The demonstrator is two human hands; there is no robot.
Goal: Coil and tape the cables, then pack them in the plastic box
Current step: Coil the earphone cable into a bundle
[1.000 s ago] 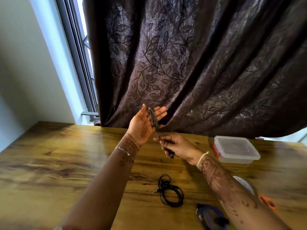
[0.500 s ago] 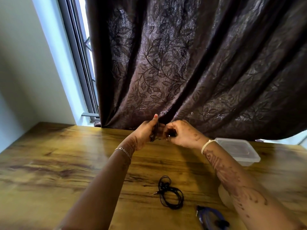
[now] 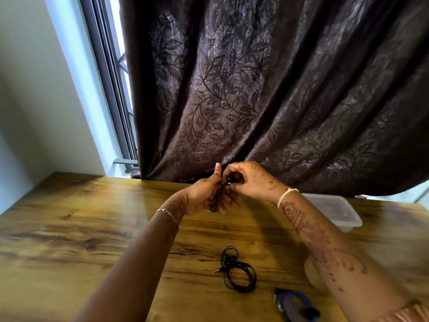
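Cable (image 3: 217, 199), seemingly pinched, left hand (image 3: 202, 196), right hand (image 3: 253, 182)

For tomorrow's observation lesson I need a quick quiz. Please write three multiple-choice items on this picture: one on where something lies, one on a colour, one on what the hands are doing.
1. Where does the coiled black cable lie?
A. draped over a wrist
B. on the floor
C. on the wooden table, nearer the person than the hands

2. What colour is the cable at the bottom edge?
A. red
B. blue
C. white

3. What are the hands doing?
A. the left hand and right hand both grip a dark cable, raised off the table
B. both lie flat on the table
C. both hang idle

Answers:
1 C, it rests on the wood below the hands.
2 B, its blurred loops show blue.
3 A, fingers of both curl round the cable between them.
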